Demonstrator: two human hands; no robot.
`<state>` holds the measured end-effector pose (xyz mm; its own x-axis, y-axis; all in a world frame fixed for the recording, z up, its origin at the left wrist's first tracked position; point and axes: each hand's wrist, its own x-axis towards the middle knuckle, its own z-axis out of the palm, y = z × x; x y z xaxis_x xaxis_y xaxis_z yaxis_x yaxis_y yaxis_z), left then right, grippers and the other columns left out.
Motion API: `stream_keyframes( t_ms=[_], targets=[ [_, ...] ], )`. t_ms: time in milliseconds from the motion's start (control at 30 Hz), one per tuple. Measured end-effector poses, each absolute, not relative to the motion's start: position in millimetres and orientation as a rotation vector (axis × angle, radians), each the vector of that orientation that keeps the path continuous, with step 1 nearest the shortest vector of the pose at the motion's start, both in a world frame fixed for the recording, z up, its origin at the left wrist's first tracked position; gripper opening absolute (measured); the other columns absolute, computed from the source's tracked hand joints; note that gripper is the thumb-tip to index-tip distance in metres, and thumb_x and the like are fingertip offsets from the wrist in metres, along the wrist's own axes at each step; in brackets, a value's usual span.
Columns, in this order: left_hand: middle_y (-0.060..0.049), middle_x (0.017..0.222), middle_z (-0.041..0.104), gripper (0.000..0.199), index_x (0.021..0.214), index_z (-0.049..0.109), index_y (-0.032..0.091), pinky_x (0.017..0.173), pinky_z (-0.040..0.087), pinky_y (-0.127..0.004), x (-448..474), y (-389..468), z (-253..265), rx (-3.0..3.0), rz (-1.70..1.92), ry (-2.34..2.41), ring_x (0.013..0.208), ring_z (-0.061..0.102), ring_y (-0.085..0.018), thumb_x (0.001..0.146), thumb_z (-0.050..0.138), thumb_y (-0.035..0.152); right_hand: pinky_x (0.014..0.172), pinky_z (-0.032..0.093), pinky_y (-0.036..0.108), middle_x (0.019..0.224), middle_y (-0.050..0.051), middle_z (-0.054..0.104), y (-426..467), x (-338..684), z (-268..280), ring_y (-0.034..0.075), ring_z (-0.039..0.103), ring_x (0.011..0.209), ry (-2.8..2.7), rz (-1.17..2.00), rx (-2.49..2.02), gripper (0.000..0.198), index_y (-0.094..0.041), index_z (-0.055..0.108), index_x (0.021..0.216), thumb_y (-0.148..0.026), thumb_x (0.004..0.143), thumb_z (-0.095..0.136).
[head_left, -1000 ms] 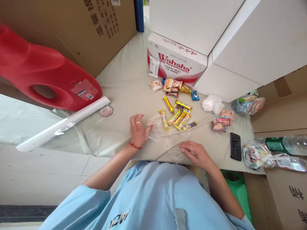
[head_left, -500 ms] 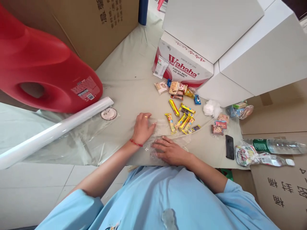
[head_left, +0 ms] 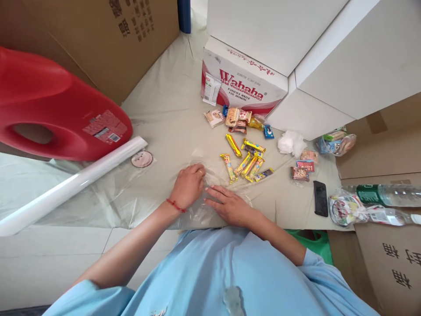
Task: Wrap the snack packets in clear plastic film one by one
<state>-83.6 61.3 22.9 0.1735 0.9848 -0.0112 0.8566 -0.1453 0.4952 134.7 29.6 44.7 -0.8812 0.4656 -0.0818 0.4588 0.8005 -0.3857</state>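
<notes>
My left hand (head_left: 188, 186), with a red string bracelet and a ring, rests on the table with its fingers curled on a clear plastic bag (head_left: 199, 213). The bag lies thin and crumpled beneath both hands, its outline hard to follow. Beside it my right hand (head_left: 233, 207) lies palm down, fingers stretched toward the left hand and touching the plastic. Just beyond the hands several yellow-wrapped snack bars (head_left: 244, 164) form a loose group. Farther back, mixed packaged snacks (head_left: 238, 119) sit against a Wahaba-like lettered carton (head_left: 245, 83).
At left stand a big red jug (head_left: 66, 105) and a white plastic roll (head_left: 98, 169), near a round pinkish disc (head_left: 142, 159). To the right are crumpled white plastic (head_left: 291, 143), small snacks (head_left: 302, 166), a black phone (head_left: 320, 198) and bottles (head_left: 381, 194). White boxes (head_left: 358, 57) rise behind.
My left hand has curled its fingers and come down onto the plastic. The right hand's fingers have straightened somewhat. The plastic has shifted between them, and the whole view has turned slightly.
</notes>
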Motion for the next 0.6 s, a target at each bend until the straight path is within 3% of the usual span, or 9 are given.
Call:
stream_keyframes(
  t_ms=[100, 233, 367, 500, 600],
  targets=[
    [-0.016, 0.145, 0.063, 0.032, 0.11, 0.073, 0.018, 0.109, 0.046, -0.052, -86.4, 43.7, 11.2, 2.053, 0.554, 1.771, 0.131, 0.06, -0.032, 0.093, 0.046, 0.026, 0.124, 0.039, 0.042, 0.166, 0.016, 0.041, 15.0, 157.4, 46.5, 0.025, 0.032, 0.156, -2.88, 0.849, -0.752, 0.049, -0.013, 0.057, 0.148, -0.013, 0.099, 0.053],
    [-0.016, 0.162, 0.047, 0.055, 0.145, 0.058, 0.022, 0.124, 0.019, -0.067, -84.4, 12.9, 2.7, 2.156, 0.461, 1.808, 0.15, 0.041, -0.037, 0.098, 0.048, 0.048, 0.113, 0.048, 0.036, 0.142, 0.011, 0.066, 24.3, 200.5, 54.0, 0.018, 0.06, 0.133, -2.67, 1.128, -0.691, 0.033, -0.019, 0.069, 0.13, -0.018, 0.102, 0.052],
    [-0.014, 0.167, 0.039, 0.064, 0.158, 0.045, 0.028, 0.123, 0.009, -0.072, -79.8, -6.2, -1.3, 2.217, 0.329, 1.85, 0.154, 0.036, -0.039, 0.1, 0.042, 0.055, 0.101, 0.053, 0.04, 0.121, 0.011, 0.075, 100.0, 252.0, 60.4, 0.022, 0.068, 0.113, -2.372, 0.756, -1.222, 0.033, -0.022, 0.069, 0.127, -0.025, 0.104, 0.045],
    [-0.015, 0.168, 0.037, 0.066, 0.161, 0.041, 0.027, 0.122, 0.011, -0.073, -75.9, -10.1, -2.8, 2.249, 0.296, 1.885, 0.154, 0.036, -0.04, 0.101, 0.038, 0.056, 0.105, 0.047, 0.046, 0.127, 0.021, 0.068, 202.6, 274.6, 59.5, 0.032, 0.061, 0.116, -2.198, 0.343, -1.795, 0.04, -0.01, 0.066, 0.132, -0.021, 0.098, 0.047],
    [-0.015, 0.167, 0.039, 0.066, 0.16, 0.042, 0.028, 0.122, 0.012, -0.073, -75.8, -8.4, -2.9, 2.259, 0.281, 1.882, 0.153, 0.038, -0.04, 0.101, 0.039, 0.056, 0.108, 0.043, 0.047, 0.132, 0.024, 0.064, 251.8, 260.2, 56.6, 0.034, 0.057, 0.119, -2.231, 0.254, -1.905, 0.046, -0.004, 0.062, 0.138, -0.02, 0.098, 0.046]
  ],
)
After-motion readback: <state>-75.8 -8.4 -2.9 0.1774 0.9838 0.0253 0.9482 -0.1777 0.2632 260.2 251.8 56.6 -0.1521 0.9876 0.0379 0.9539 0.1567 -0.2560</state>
